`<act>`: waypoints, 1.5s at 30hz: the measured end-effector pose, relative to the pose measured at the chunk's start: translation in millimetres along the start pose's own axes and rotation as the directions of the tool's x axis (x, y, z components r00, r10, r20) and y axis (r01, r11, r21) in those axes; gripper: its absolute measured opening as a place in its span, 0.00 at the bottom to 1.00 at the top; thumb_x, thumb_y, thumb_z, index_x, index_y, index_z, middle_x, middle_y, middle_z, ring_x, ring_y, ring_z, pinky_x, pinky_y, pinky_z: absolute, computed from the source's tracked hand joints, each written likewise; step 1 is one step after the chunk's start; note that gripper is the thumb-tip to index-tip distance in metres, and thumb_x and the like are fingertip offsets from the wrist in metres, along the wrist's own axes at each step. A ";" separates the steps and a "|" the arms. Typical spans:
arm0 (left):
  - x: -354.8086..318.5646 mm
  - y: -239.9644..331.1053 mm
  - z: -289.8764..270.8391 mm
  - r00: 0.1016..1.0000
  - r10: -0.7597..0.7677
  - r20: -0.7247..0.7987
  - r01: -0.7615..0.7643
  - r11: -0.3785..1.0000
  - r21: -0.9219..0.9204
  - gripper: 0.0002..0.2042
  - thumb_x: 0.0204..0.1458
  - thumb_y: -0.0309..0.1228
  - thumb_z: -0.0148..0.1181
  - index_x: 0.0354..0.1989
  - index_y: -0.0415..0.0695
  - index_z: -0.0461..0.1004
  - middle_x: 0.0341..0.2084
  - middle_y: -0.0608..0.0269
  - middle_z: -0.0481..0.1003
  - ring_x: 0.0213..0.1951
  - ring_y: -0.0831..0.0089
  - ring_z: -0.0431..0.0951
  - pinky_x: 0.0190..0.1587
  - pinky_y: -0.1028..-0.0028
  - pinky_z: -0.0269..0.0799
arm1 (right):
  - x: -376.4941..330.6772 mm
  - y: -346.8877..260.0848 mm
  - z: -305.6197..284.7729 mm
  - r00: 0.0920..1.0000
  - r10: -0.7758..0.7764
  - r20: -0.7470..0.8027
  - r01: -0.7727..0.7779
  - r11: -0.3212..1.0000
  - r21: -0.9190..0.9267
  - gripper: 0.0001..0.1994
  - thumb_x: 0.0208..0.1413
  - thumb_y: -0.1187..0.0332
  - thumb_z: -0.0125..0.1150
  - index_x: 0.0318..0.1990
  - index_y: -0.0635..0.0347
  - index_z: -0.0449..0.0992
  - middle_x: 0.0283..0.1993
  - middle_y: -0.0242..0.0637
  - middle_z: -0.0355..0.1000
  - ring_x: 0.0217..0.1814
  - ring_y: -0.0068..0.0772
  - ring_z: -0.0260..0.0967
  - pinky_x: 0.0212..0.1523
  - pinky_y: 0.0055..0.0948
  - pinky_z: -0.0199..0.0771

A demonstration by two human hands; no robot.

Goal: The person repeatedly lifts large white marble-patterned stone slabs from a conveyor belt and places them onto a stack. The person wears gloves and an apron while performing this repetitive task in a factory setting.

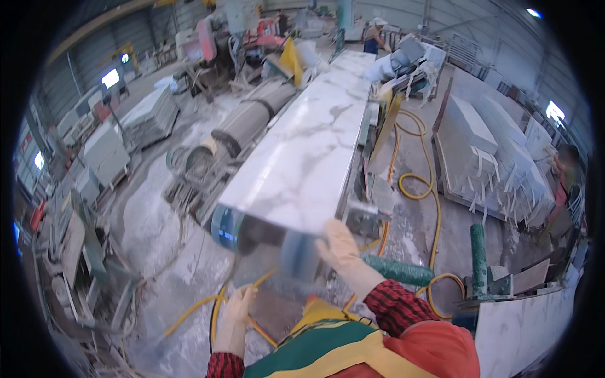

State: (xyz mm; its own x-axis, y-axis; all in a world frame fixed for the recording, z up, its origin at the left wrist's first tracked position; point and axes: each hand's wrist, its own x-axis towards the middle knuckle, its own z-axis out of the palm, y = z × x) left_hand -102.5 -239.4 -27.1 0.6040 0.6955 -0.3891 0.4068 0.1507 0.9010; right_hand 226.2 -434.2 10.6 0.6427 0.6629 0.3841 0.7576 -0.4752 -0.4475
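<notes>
Hand Meets Corner of White Marbled Slab (309, 145) in Stone Workshop

The right hand (338, 242) of a worker in red-and-black checked sleeves (398, 307) reaches the slab's near right corner; whether its fingers grip the edge cannot be told. The left hand (238, 307) is low, apart from the slab, near a yellow hose (189, 313), its fingers loosely bent, though whether they hold anything is unclear. The long slab stretches away from the worker, a blue roller (225, 228) beneath its near end. A green cylinder (398, 269) lies to the right.
</notes>
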 end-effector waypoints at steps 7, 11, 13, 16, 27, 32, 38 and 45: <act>52.3 72.9 -22.7 0.994 0.106 -0.031 -0.095 0.963 0.253 0.24 0.69 0.41 0.56 0.65 0.35 0.72 0.54 0.53 0.82 0.57 0.65 0.80 0.60 0.68 0.73 | 121.6 21.0 82.1 0.997 0.017 0.077 -0.011 0.997 -0.071 0.38 0.59 0.50 0.60 0.71 0.68 0.63 0.74 0.60 0.61 0.79 0.58 0.55 0.80 0.49 0.50; 75.2 120.7 -22.0 0.966 0.230 -0.117 -0.146 0.862 0.486 0.26 0.64 0.38 0.60 0.67 0.37 0.70 0.56 0.43 0.79 0.59 0.52 0.79 0.59 0.64 0.74 | 129.6 25.2 99.3 0.996 0.075 0.051 -0.071 0.996 -0.062 0.40 0.61 0.46 0.57 0.72 0.69 0.62 0.77 0.60 0.58 0.81 0.59 0.51 0.82 0.52 0.45; 98.5 109.9 -27.4 0.915 0.380 -0.133 -0.256 0.804 0.537 0.26 0.62 0.37 0.62 0.67 0.37 0.70 0.58 0.41 0.76 0.60 0.46 0.77 0.60 0.60 0.73 | 127.8 19.9 97.4 0.994 0.074 0.078 -0.068 0.995 -0.070 0.40 0.62 0.46 0.57 0.72 0.70 0.62 0.77 0.61 0.57 0.81 0.60 0.51 0.82 0.52 0.44; 172.4 98.6 -46.7 0.791 0.611 0.033 -0.403 0.479 0.780 0.28 0.58 0.36 0.65 0.67 0.38 0.70 0.61 0.40 0.73 0.62 0.39 0.72 0.64 0.52 0.69 | 127.9 18.4 92.0 0.994 0.074 0.077 -0.069 0.995 -0.069 0.40 0.63 0.46 0.55 0.72 0.71 0.61 0.77 0.63 0.57 0.81 0.61 0.51 0.82 0.52 0.43; 346.4 139.9 -52.8 0.604 0.636 0.480 -0.541 -0.114 0.833 0.35 0.56 0.51 0.60 0.71 0.49 0.66 0.70 0.48 0.65 0.70 0.41 0.60 0.72 0.46 0.54 | 131.7 2.4 83.2 0.923 0.382 -0.047 -0.381 0.885 -0.267 0.39 0.63 0.46 0.54 0.73 0.68 0.63 0.77 0.58 0.59 0.83 0.56 0.49 0.83 0.50 0.40; 369.0 183.2 -35.1 0.478 0.619 0.623 -0.745 -0.089 0.661 0.33 0.56 0.49 0.61 0.69 0.49 0.67 0.68 0.50 0.66 0.70 0.47 0.61 0.71 0.48 0.55 | 124.0 9.7 88.7 0.897 0.419 -0.138 -0.441 0.842 -0.311 0.38 0.62 0.46 0.53 0.72 0.64 0.64 0.77 0.56 0.60 0.81 0.57 0.52 0.82 0.51 0.43; 394.8 202.9 -15.7 0.517 0.568 0.641 -0.747 -0.067 0.662 0.32 0.59 0.49 0.59 0.70 0.51 0.67 0.70 0.52 0.65 0.72 0.49 0.60 0.73 0.45 0.52 | 129.6 -4.9 84.7 0.887 0.447 -0.113 -0.454 0.803 -0.387 0.36 0.64 0.48 0.53 0.73 0.62 0.63 0.77 0.54 0.60 0.81 0.56 0.52 0.82 0.49 0.44; 402.3 200.1 -8.9 0.494 0.638 0.591 -0.774 0.014 0.632 0.30 0.59 0.45 0.59 0.70 0.49 0.69 0.71 0.47 0.65 0.72 0.43 0.60 0.75 0.44 0.49 | 155.6 33.4 81.0 0.942 0.333 -0.029 -0.309 0.836 -0.454 0.37 0.64 0.47 0.56 0.74 0.61 0.62 0.77 0.53 0.59 0.81 0.55 0.51 0.82 0.48 0.44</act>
State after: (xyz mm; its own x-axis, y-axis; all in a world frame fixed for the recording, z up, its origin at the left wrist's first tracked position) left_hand 215.7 76.8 -1.7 0.9629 0.0245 0.2689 -0.0288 -0.9809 0.1922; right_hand 342.3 -300.0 -9.9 0.8615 0.4497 0.2358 0.4860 -0.8648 -0.1262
